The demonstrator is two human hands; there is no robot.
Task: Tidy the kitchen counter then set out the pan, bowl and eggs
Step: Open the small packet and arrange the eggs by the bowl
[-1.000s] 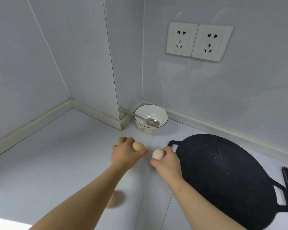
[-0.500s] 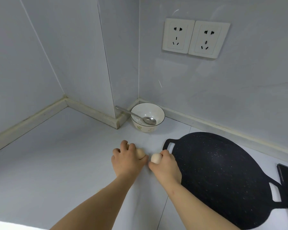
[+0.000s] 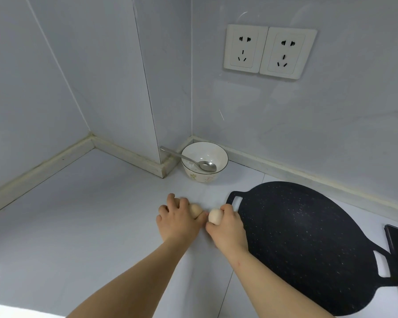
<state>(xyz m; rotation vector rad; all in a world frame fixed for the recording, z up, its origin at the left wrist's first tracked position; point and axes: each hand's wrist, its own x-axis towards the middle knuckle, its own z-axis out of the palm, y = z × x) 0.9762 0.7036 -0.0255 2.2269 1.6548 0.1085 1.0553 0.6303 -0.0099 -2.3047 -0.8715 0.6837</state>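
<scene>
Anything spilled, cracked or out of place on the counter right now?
Nothing stands out. The left hand grips one egg and the right hand the other egg, no cracks visible. The spoon rests in the bowl, pan lies flat, counter shows no spill.

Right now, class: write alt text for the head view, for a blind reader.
The left hand holds one egg and the right hand another egg, side by side at the white counter. Behind sits a bowl holding a spoon; a black pan lies to the right.

No text, brand, number or sign is legible; the twin wall sockets (image 3: 269,51), above and beyond the fingers (image 3: 171,200), bear none.
</scene>
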